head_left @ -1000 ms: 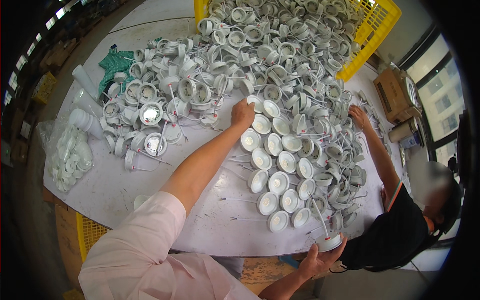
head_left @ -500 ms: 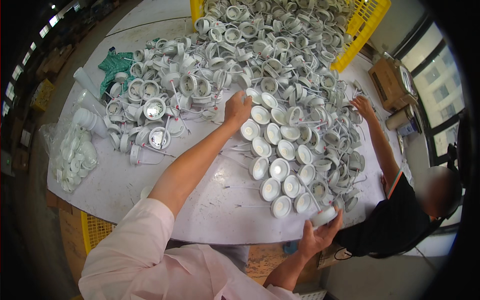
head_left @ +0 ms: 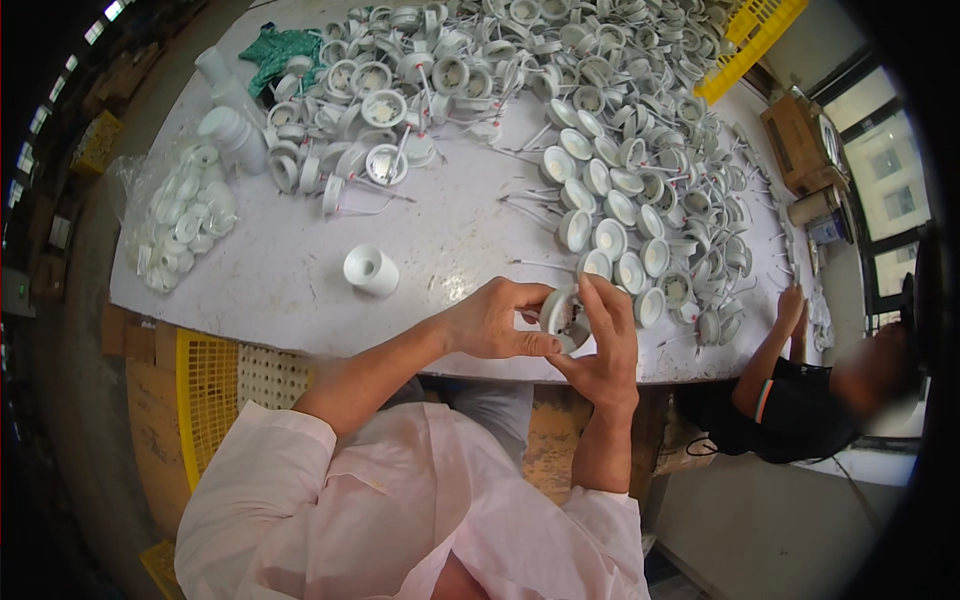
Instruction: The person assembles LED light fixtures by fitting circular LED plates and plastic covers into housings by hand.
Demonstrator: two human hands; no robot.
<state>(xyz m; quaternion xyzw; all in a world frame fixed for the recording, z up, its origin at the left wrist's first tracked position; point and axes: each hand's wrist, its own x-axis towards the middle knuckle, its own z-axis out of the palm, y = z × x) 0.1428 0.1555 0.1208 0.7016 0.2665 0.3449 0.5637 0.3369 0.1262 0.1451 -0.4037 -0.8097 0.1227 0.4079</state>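
Note:
In front of me, just over the table's near edge, I hold a round white lamp housing (head_left: 556, 312) tilted up, its open inside partly showing. My right hand (head_left: 608, 345) grips its right side with thumb and fingers. At the opposite side, my left hand (head_left: 497, 322) has its thumb and bent fingers closed at the rim; part of the fingers is hidden. Beyond my hands lie rows of housings with pale disc faces (head_left: 609, 238), wires trailing left. Left of them stands a white stack of cup-shaped parts (head_left: 371, 270).
A big heap of white wired housings (head_left: 590, 60) covers the far table (head_left: 300, 250). At left sit a clear bag of small white parts (head_left: 190, 215) and a green cloth (head_left: 280, 58). A yellow crate (head_left: 750, 50) stands far right; a co-worker (head_left: 800, 400) sits at right.
My left hand has come back from the heap to meet the right at the housing. My right hand has moved up and left with it. The view has shifted, and the white stack now shows.

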